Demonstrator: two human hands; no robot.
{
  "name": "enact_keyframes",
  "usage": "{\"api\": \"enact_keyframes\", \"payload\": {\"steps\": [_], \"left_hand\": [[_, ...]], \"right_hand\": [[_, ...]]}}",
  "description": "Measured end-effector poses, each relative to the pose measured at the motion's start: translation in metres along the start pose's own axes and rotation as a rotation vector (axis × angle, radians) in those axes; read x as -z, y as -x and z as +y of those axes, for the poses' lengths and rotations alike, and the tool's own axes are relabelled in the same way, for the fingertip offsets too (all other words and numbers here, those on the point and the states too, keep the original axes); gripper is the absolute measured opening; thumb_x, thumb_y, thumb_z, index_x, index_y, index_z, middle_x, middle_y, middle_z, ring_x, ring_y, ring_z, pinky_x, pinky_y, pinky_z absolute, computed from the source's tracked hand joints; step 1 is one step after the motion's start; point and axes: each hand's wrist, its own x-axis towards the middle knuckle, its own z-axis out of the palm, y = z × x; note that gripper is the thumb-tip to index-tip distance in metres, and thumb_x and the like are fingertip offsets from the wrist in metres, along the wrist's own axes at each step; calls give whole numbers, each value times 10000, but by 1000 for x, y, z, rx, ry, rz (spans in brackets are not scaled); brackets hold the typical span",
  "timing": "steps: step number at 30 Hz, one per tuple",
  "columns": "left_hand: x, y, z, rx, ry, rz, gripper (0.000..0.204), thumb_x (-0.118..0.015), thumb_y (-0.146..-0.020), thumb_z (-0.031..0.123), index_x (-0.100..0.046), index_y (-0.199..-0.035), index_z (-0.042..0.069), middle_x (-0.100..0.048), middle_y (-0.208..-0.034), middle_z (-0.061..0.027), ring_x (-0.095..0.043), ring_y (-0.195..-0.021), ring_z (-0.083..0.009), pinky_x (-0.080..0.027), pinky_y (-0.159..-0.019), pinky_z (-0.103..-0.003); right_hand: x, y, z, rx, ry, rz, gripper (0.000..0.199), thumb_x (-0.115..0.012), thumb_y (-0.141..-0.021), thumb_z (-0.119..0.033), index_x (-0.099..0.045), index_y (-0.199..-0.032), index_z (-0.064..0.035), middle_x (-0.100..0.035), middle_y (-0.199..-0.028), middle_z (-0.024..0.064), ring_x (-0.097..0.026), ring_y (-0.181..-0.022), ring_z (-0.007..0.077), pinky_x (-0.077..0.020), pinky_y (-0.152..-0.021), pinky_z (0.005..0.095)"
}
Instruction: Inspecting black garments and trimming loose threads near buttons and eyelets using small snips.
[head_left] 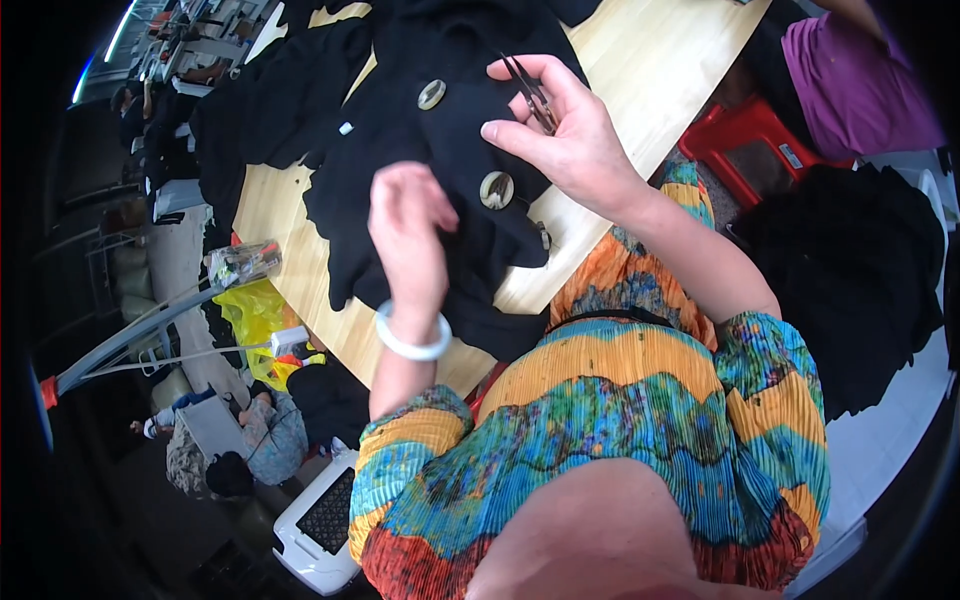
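Black fabric (390, 130) is spread over a pale wooden table (640, 55) in front of me. Above it, my right hand (575, 135) holds dark pointed thread snips (533, 95), with the thumb and index finger reaching out past them. My left hand (408, 230) is over the near part of the fabric, its fingers bent and smeared by motion. Whether it pinches anything is unclear. Two pale ring-shaped rolls lie on the cloth: a far roll (431, 95) and a near roll (497, 190) between my hands. A small white piece (346, 128) lies to their left.
A red plastic stool (745, 150) stands right of the table, near a person in purple (850, 85). Black cloth (845, 280) is heaped at my right. A clear container (245, 262) and a yellow bag (250, 320) are at the table's left edge. Other people sit farther left.
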Motion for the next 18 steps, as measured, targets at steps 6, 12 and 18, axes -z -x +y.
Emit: {"api": "enact_keyframes", "payload": {"steps": [6, 12, 18], "left_hand": [[-26, 34, -19, -78, -323, 92, 374, -741, -654, 92, -432, -857, 36, -526, -703, 12, -470, -586, -40, -388, -505, -168], [0, 19, 14, 281, 491, -266, 339, -490, -784, -77, -473, -1116, -14, -564, -998, -55, -558, -870, -98, -450, -766, -214], [-1, 14, 29, 321, 934, -637, 525, -446, -743, -139, -348, -1235, 14, -529, -1080, -100, -560, -792, -77, -437, -588, -144]], "right_hand": [[-19, -4, -7, 64, 45, -37, 380, -659, -742, -78, -491, -1082, -57, -408, -706, -74, -382, -625, -13, -328, -561, 116], [-7, -15, -36, 159, 18, -22, 329, -649, -737, -56, -505, -1029, -6, -445, -721, -50, -408, -644, 7, -366, -579, 127], [4, -25, -29, 267, 123, -140, 308, -633, -769, -62, -520, -1054, -34, -504, -797, -54, -435, -640, 8, -381, -607, 137]]}}
